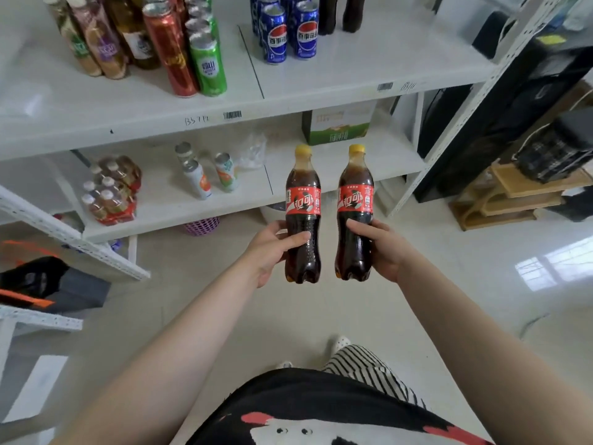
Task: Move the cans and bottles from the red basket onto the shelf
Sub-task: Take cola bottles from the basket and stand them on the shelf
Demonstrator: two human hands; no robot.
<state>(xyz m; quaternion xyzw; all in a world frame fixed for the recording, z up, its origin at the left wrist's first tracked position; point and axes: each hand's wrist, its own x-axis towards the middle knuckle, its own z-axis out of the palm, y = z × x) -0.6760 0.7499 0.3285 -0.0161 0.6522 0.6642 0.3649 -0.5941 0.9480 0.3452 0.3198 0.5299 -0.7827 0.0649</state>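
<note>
The left hand [272,248] is closed around the lower half of one cola bottle [303,216], thumb in front, fingers behind. The right hand [383,248] grips a second cola bottle [355,213] in the same way, at the same height. Both bottles are upright with yellow caps on top, near each other but apart, and they are in the air in front of the shelf [353,88], not yet on it. The red basket is not in view.

Behind the blue cans [287,33] stand two dark bottles [341,12], and to the right of them the upper board is bare. This looks to me like the natural place. To do the step well, I think the hands should lift both bottles above the front edge of the board, keep them vertical, and go to the right of the blue cans so that nothing is knocked. The grip is low, so the tops can swing; slow movement helps. It is better to put each base flat on the board and open the hand only when the bottle stands by itself.
</note>
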